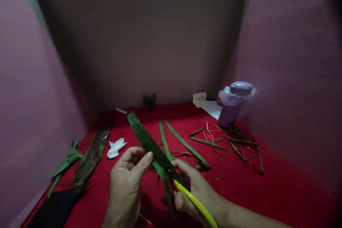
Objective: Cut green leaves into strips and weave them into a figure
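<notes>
A person's left hand point(127, 178) pinches a long green leaf point(141, 133) between thumb and fingers, above a red surface point(288, 192), while the right hand point(196, 185) grips yellow-handled scissors point(196, 203); the leaf slants across the space between the two hands, its broad end reaching up and away past the left thumb, its lower stretch running toward the right hand, where the dark scissor blades meet it; a narrower green strip point(163, 180) hangs down between the hands; just beyond them lie two slim cut strips point(184, 140); a crumpled white tissue point(117, 148) sits near the left hand, and brown, dried strips point(260, 158) lie farther to the right, near a purple container point(230, 112).
</notes>
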Available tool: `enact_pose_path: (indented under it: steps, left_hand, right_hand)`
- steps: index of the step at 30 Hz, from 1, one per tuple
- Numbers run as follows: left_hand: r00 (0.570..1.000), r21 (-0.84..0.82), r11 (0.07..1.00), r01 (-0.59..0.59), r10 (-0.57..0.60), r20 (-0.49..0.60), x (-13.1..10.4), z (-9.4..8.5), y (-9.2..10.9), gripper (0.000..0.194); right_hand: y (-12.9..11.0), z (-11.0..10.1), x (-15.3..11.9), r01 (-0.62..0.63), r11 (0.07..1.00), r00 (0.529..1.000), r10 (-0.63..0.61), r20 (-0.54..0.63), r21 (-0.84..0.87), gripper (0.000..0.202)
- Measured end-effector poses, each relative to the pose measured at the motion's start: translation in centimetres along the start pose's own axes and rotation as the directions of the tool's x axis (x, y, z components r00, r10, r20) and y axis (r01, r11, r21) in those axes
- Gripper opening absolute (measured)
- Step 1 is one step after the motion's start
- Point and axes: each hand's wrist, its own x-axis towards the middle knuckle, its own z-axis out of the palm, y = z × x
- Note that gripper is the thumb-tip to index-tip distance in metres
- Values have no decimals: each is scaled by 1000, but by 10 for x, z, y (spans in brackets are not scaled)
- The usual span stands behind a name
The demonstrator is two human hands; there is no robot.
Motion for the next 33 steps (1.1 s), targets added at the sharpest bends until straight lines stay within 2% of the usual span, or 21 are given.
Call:
enact_pose_path:
  steps: [11,17,25,29,33]
  left_hand:
    - [999,38,999,7,-9,36,-3,-2,-3,19]
    - [997,62,997,37,-41,66,-6,2,-3,18]
    - [985,75,994,76,-87,147,-8,1,-6,17]
    - [980,101,991,84,-101,171,-8,0,-5,17]
    - [985,118,990,73,-90,145,-7,1,-5,17]
  right_hand:
    - [1,-3,0,8,994,999,-12,-35,-112,73]
    - [6,-2,1,38,996,997,-43,-68,-75,70]
    - [-4,4,4,107,993,991,-102,-85,55,63]
    - [-4,2,2,93,995,993,-94,-74,-29,62]
    - [-1,-2,0,56,992,994,-66,-84,-112,66]
